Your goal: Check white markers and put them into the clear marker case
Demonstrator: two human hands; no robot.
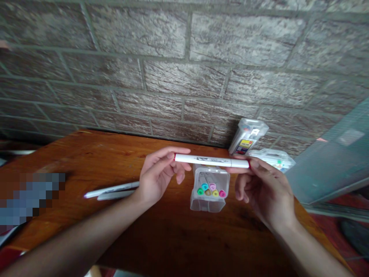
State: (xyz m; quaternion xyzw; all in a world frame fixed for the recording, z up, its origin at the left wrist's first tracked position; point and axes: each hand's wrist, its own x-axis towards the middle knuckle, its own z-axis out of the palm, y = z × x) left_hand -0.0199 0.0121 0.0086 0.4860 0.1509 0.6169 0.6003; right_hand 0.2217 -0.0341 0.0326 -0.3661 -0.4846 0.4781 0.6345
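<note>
Left hand (160, 175), right hand (266, 188) over table (170, 234), pinching white marker (211, 160) at opposite ends; forearms (86, 232) slanted inward.

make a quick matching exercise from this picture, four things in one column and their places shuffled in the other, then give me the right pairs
Things:
1. red-tipped marker
2. loose markers
3. clear box
4. yellow-labelled case

Places:
A. on the table, left of the clear box
B. by the brick wall
C. held between the left hand and right hand
D. directly below the red-tipped marker in the picture

Pairs: 1-C, 2-A, 3-D, 4-B
</note>
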